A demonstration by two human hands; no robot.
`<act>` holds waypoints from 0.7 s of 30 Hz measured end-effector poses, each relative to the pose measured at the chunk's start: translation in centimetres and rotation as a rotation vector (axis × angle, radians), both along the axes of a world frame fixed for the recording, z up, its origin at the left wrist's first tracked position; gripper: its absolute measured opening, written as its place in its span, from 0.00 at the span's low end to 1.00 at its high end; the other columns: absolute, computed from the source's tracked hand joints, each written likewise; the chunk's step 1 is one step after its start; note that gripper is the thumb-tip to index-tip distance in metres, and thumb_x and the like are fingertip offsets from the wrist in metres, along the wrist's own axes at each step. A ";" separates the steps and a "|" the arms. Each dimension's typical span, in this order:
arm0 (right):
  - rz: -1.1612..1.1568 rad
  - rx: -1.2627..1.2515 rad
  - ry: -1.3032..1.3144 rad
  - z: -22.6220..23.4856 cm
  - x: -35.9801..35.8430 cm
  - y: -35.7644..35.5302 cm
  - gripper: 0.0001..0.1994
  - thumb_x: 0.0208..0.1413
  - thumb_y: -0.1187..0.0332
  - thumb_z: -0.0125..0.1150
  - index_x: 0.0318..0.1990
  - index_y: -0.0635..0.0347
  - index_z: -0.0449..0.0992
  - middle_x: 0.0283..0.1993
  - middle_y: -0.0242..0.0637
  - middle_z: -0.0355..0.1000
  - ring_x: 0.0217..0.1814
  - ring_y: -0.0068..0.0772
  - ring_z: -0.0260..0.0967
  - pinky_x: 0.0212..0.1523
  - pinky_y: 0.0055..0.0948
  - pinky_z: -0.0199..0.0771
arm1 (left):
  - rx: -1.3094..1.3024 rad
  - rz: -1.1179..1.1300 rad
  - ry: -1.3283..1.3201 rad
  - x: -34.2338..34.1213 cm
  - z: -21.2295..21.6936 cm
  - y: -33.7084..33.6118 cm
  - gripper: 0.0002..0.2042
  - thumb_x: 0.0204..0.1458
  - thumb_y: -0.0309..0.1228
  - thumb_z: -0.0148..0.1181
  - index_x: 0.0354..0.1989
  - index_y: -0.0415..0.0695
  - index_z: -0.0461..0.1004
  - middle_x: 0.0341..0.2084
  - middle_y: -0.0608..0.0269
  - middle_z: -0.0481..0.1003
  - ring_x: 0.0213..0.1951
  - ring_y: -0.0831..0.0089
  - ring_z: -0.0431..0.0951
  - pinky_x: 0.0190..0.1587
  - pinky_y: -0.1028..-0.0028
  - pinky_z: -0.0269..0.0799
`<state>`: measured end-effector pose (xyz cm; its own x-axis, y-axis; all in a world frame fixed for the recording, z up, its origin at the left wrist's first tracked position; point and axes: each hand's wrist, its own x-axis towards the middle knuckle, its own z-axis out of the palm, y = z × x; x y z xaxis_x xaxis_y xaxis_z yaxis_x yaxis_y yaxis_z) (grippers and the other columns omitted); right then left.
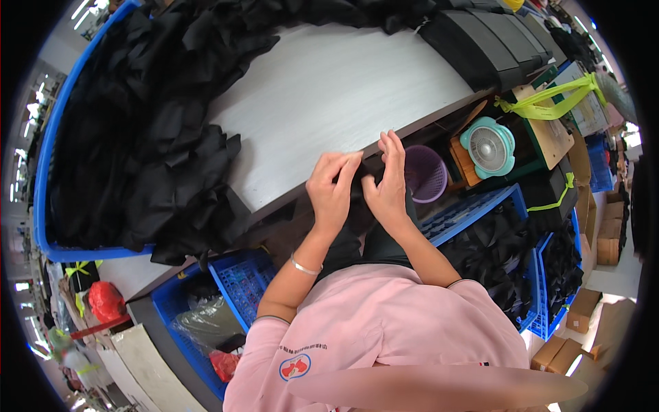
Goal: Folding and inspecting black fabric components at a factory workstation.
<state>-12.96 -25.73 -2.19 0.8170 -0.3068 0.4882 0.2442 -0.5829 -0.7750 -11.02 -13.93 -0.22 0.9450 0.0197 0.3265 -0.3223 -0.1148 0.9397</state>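
Note:
My left hand (331, 191) and my right hand (386, 184) meet at the near edge of the pale grey table (329, 96). Between their fingers is a small black piece (360, 180), pinched from both sides; its exact shape is mostly hidden by the fingers. A silver bracelet sits on my left wrist. A large heap of black fabric pieces (144, 137) lies on the table to the left, spilling from a blue crate (48, 172).
Black stacked pieces (491, 41) lie at the table's far right. Below the edge stand a purple basket (425, 173), a teal fan (489, 147), blue crates (473, 213) holding black pieces, another blue crate (240, 281), cardboard boxes (563, 353).

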 end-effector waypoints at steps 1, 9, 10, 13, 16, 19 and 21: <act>-0.021 -0.009 -0.013 -1.1 0.3 -1.1 0.30 0.51 0.79 0.59 0.64 0.70 0.62 0.66 0.54 0.61 0.63 0.46 0.67 0.61 0.34 0.68 | -0.009 -0.021 -0.013 -0.4 0.1 0.2 0.06 0.60 0.24 0.60 0.38 0.36 0.82 0.32 0.65 0.78 0.34 0.81 0.73 0.38 0.80 0.67; 0.695 1.651 0.625 -1.2 -3.0 -0.8 0.10 0.63 0.71 0.58 0.49 0.62 0.78 0.45 0.34 0.80 0.44 0.28 0.79 0.47 0.26 0.79 | -0.365 0.109 0.417 1.8 -5.7 4.7 0.10 0.61 0.31 0.61 0.37 0.35 0.82 0.32 0.64 0.79 0.32 0.81 0.74 0.37 0.81 0.69; 0.790 1.685 0.661 -2.2 -2.8 -0.7 0.10 0.63 0.69 0.59 0.48 0.62 0.77 0.46 0.34 0.79 0.45 0.28 0.79 0.48 0.28 0.79 | -0.364 0.101 0.417 1.9 -6.2 4.9 0.10 0.61 0.31 0.61 0.37 0.35 0.82 0.32 0.64 0.79 0.32 0.81 0.74 0.37 0.81 0.69; 0.647 1.495 0.561 -1.4 -0.9 -1.8 0.10 0.63 0.66 0.60 0.45 0.64 0.78 0.45 0.34 0.80 0.45 0.26 0.79 0.49 0.27 0.79 | -0.887 -0.213 0.691 0.8 -5.5 4.8 0.14 0.64 0.36 0.57 0.46 0.37 0.79 0.38 0.61 0.80 0.37 0.76 0.79 0.40 0.78 0.75; 0.555 0.996 0.590 -4.6 1.8 -1.9 0.08 0.63 0.66 0.60 0.34 0.61 0.77 0.32 0.25 0.73 0.33 0.16 0.69 0.35 0.21 0.70 | -1.096 -0.547 1.025 -2.1 -5.3 3.4 0.17 0.64 0.36 0.55 0.56 0.39 0.72 0.50 0.56 0.77 0.49 0.68 0.80 0.52 0.68 0.78; 0.548 0.775 0.573 -5.6 1.6 0.8 0.16 0.62 0.65 0.65 0.21 0.60 0.74 0.20 0.16 0.61 0.25 0.08 0.56 0.23 0.19 0.55 | -1.116 -0.783 1.003 -4.0 -6.2 3.4 0.18 0.63 0.34 0.56 0.59 0.39 0.70 0.53 0.57 0.76 0.53 0.68 0.78 0.57 0.68 0.76; 0.732 0.737 0.603 -7.3 0.2 2.2 0.10 0.63 0.68 0.62 0.29 0.61 0.77 0.26 0.17 0.66 0.30 0.09 0.61 0.26 0.20 0.62 | -1.116 -1.018 0.906 -4.3 -7.7 3.2 0.19 0.63 0.33 0.56 0.59 0.38 0.70 0.55 0.58 0.75 0.54 0.68 0.78 0.55 0.71 0.77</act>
